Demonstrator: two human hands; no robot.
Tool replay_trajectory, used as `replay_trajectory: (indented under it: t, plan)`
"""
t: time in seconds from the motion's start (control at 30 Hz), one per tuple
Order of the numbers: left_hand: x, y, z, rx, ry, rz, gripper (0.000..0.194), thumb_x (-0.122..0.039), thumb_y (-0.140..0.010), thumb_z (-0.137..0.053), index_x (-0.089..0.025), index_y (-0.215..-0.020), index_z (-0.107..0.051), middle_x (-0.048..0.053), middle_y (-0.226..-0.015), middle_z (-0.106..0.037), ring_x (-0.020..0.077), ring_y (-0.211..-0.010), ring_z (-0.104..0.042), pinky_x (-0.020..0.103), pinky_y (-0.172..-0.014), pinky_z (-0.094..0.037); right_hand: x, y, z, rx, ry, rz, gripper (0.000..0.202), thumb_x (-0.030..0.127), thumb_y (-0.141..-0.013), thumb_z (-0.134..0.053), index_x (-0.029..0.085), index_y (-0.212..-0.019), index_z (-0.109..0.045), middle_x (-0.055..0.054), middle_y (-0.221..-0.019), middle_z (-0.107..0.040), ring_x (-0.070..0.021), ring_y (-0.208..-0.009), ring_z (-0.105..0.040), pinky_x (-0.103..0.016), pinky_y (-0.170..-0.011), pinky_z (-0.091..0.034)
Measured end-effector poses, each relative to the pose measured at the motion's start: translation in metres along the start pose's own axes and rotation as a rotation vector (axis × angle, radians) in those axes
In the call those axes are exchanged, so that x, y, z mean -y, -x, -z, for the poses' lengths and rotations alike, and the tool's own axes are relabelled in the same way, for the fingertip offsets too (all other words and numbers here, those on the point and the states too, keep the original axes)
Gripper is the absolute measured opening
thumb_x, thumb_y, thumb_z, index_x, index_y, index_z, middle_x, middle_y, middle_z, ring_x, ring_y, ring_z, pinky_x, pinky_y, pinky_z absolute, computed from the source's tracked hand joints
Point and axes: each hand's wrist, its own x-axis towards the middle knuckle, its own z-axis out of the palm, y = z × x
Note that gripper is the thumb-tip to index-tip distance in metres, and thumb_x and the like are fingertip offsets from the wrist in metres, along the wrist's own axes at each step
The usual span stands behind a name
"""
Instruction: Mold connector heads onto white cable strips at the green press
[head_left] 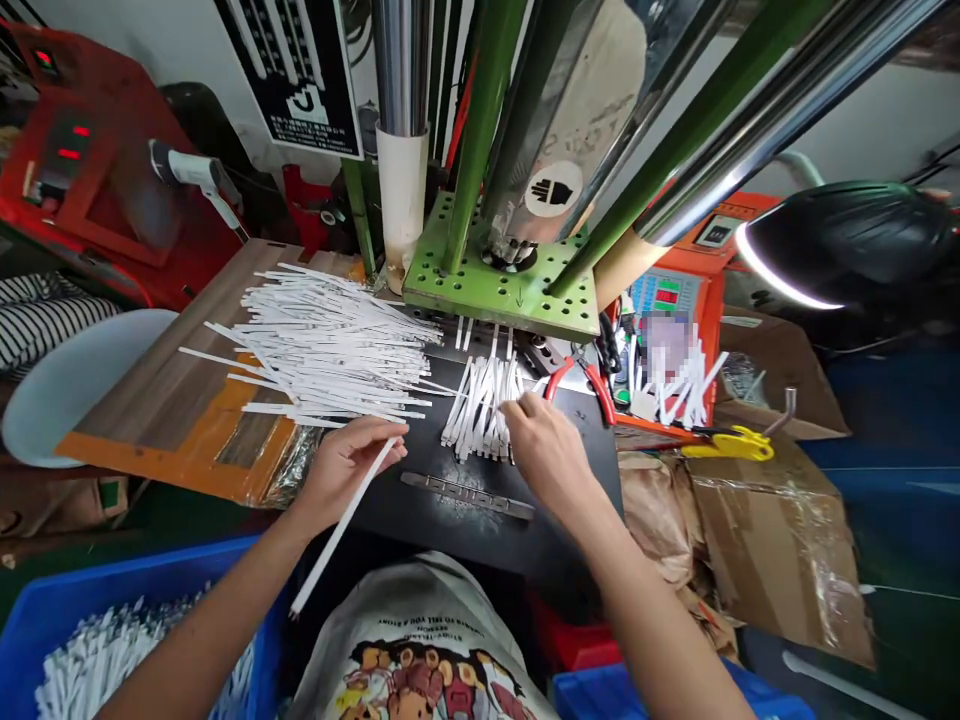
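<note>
My left hand point(341, 470) pinches one end of a narrow white strip point(337, 540), which slants down toward my lap. Closed fingers on my right hand point(546, 445) reach the right side of a small bundle of white strips point(474, 410); what they grip, if anything, is hidden. Left of that bundle, a large heap of similar strips point(337, 340) covers part of a wooden board. A slim metal bar with slots point(465, 495) lies on the black worktop between my hands.
Over the worktop stands a press with a green drilled plate point(499, 290). Red-handled pliers point(600, 385) lie to its right, near an orange control box point(705, 300). A yellow-handled tool point(731, 445) and a cardboard box point(784, 550) are farther right. A blue bin point(142, 570) holds strips.
</note>
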Motion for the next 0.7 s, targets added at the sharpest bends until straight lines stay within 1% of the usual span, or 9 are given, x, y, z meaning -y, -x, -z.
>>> replay_trajectory:
  t: [0.07, 0.1, 0.17, 0.23, 0.33, 0.4, 0.47, 0.57, 0.7]
  plan:
    - [0.006, 0.008, -0.010, -0.003, -0.103, -0.122, 0.020, -0.018, -0.091, -0.062, -0.024, -0.106, -0.073, 0.004, -0.096, -0.066, 0.0119, -0.079, -0.068, 0.021, -0.067, -0.057, -0.011, 0.036, -0.006, -0.037, -0.200, -0.071, 0.018, 0.015, -0.095, -0.046, 0.016, -0.088, -0.062, -0.008, -0.083, -0.062, -0.0195, -0.072, -0.058, -0.029, -0.062, -0.037]
    - [0.008, 0.012, -0.016, 0.015, -0.163, -0.183, 0.021, -0.016, -0.092, -0.060, -0.024, -0.106, -0.073, 0.003, -0.096, -0.066, 0.0113, -0.079, -0.067, 0.021, -0.067, -0.057, -0.012, 0.051, -0.010, -0.056, -0.326, -0.091, 0.017, 0.020, -0.096, -0.046, 0.017, -0.088, -0.061, -0.006, -0.081, -0.063, -0.0186, -0.071, -0.059, -0.028, -0.062, -0.039]
    - [0.012, 0.015, -0.027, 0.066, -0.262, -0.268, 0.022, -0.013, -0.093, -0.058, -0.022, -0.107, -0.071, 0.004, -0.095, -0.068, 0.0114, -0.082, -0.067, 0.022, -0.072, -0.056, -0.008, 0.075, -0.015, -0.069, -0.558, -0.110, 0.017, 0.027, -0.097, -0.050, 0.020, -0.087, -0.061, -0.004, -0.079, -0.067, -0.0168, -0.069, -0.063, -0.026, -0.063, -0.043]
    - [0.015, 0.016, -0.036, 0.109, -0.329, -0.333, 0.016, -0.014, -0.093, -0.059, -0.020, -0.104, -0.070, 0.003, -0.093, -0.071, 0.0123, -0.083, -0.067, 0.024, -0.076, -0.055, 0.002, 0.089, -0.019, -0.082, -0.695, -0.102, 0.017, 0.031, -0.096, -0.054, 0.021, -0.084, -0.062, -0.002, -0.077, -0.068, -0.0151, -0.067, -0.064, -0.024, -0.062, -0.045]
    - [0.018, 0.013, -0.048, 0.150, -0.393, -0.413, 0.007, -0.018, -0.092, -0.061, -0.018, -0.096, -0.067, 0.002, -0.088, -0.072, 0.0139, -0.084, -0.066, 0.027, -0.079, -0.051, 0.018, 0.096, -0.026, -0.177, -0.756, -0.046, 0.016, 0.027, -0.097, -0.053, 0.021, -0.086, -0.063, -0.003, -0.078, -0.068, -0.0137, -0.068, -0.063, -0.024, -0.064, -0.047]
    - [0.017, 0.010, -0.055, 0.220, -0.423, -0.401, 0.007, -0.019, -0.093, -0.060, -0.018, -0.097, -0.066, 0.002, -0.091, -0.071, 0.0146, -0.087, -0.065, 0.029, -0.082, -0.050, 0.024, 0.095, -0.032, -0.250, -0.764, -0.007, 0.014, 0.021, -0.098, -0.051, 0.020, -0.092, -0.064, -0.003, -0.081, -0.068, -0.0132, -0.072, -0.063, -0.024, -0.068, -0.048]
    - [0.017, 0.009, -0.060, 0.274, -0.458, -0.375, 0.007, -0.019, -0.094, -0.059, -0.018, -0.096, -0.065, 0.003, -0.094, -0.070, 0.0154, -0.090, -0.064, 0.030, -0.082, -0.048, 0.027, 0.094, -0.038, -0.290, -0.740, 0.029, 0.011, 0.020, -0.098, -0.052, 0.019, -0.095, -0.063, -0.004, -0.083, -0.069, -0.0136, -0.074, -0.063, -0.024, -0.070, -0.047]
    - [0.017, 0.009, -0.063, 0.285, -0.508, -0.411, 0.007, -0.019, -0.095, -0.057, -0.017, -0.092, -0.063, 0.003, -0.091, -0.070, 0.0158, -0.089, -0.064, 0.031, -0.081, -0.046, 0.027, 0.091, -0.044, -0.285, -0.646, 0.080, 0.012, 0.024, -0.097, -0.056, 0.017, -0.090, -0.063, -0.003, -0.076, -0.066, -0.0150, -0.070, -0.058, -0.026, -0.068, -0.044]
    - [0.016, 0.010, -0.060, 0.300, -0.577, -0.446, 0.007, -0.016, -0.096, -0.054, -0.016, -0.092, -0.061, 0.002, -0.090, -0.070, 0.0152, -0.087, -0.064, 0.031, -0.079, -0.043, 0.029, 0.088, -0.042, -0.214, -0.559, 0.113, 0.022, 0.026, -0.100, -0.051, 0.017, -0.086, -0.065, -0.004, -0.072, -0.060, -0.0152, -0.068, -0.052, -0.027, -0.066, -0.038]
